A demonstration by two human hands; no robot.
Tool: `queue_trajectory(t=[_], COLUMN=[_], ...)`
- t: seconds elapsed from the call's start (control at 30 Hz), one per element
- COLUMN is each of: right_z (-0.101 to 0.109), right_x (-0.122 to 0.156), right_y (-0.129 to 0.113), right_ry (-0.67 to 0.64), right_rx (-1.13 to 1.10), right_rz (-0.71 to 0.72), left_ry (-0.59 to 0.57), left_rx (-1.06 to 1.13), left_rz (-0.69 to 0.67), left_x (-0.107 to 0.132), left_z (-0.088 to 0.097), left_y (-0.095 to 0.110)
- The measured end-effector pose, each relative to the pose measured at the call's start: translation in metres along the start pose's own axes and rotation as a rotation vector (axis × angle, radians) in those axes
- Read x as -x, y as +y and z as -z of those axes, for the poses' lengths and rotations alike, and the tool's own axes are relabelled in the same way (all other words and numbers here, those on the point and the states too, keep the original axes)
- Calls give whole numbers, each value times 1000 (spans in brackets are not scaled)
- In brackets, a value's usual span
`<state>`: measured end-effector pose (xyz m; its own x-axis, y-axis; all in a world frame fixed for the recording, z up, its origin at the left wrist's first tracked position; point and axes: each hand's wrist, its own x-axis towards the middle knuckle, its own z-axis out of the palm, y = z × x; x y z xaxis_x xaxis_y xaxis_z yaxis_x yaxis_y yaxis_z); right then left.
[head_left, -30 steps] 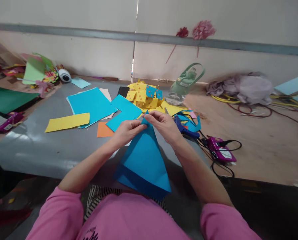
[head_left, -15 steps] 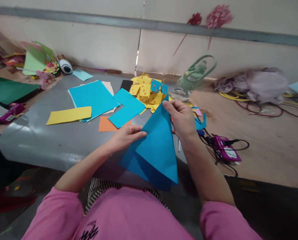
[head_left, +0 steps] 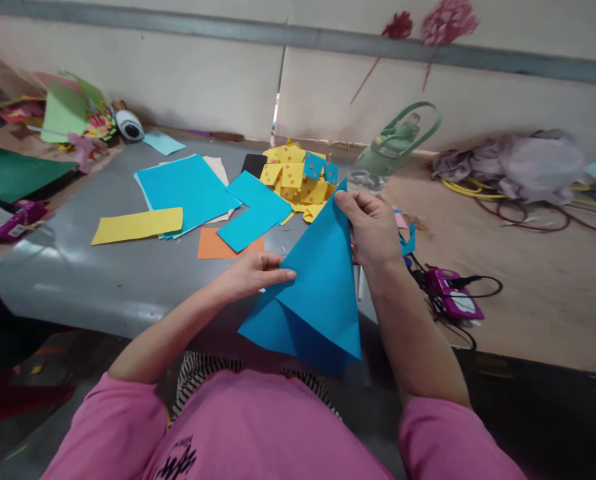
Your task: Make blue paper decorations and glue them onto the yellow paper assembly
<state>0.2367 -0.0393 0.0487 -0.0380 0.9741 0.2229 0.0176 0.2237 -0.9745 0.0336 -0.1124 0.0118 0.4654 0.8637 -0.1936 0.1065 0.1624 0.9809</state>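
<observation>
A blue paper sheet folded into a pointed triangle (head_left: 318, 293) is held over the near edge of the grey table (head_left: 78, 280). My right hand (head_left: 373, 230) pinches its top corner, fingers closed on the paper. My left hand (head_left: 251, 273) grips the sheet's left edge, with the fingers lying along the fold. Just beyond the hands lie more blue sheets (head_left: 188, 190), an orange piece (head_left: 218, 245) and a yellow strip (head_left: 138, 225).
A heap of yellow and blue dotted squares (head_left: 298, 180) sits behind the triangle. A purple glue gun (head_left: 451, 300) with black cable lies to the right, a green kettle-like object (head_left: 395, 143) and grey cloth (head_left: 518, 167) further back. Green paper (head_left: 13, 175) and craft scraps fill the left.
The two hands, together at the paper's tip a second ago, have parted: the right one lifted the tip up and to the right, the left slid down the left edge.
</observation>
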Motion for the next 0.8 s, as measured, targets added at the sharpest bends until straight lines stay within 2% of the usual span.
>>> queue_trajectory(t=[0.27,0.5,0.8], right_z=[1,1,2], right_x=[-2,-4,-6], right_y=[2,5,8], right_ry=[-4,9,12], right_rx=[17,-53,-17], right_rz=[-19,-19,-16], left_ry=[-6,29,52], left_rx=[128,67,-51], left_rz=[71,58,14], left_x=[-1,1,1], left_z=[-1,-1,-2], left_y=[-2,1,-1])
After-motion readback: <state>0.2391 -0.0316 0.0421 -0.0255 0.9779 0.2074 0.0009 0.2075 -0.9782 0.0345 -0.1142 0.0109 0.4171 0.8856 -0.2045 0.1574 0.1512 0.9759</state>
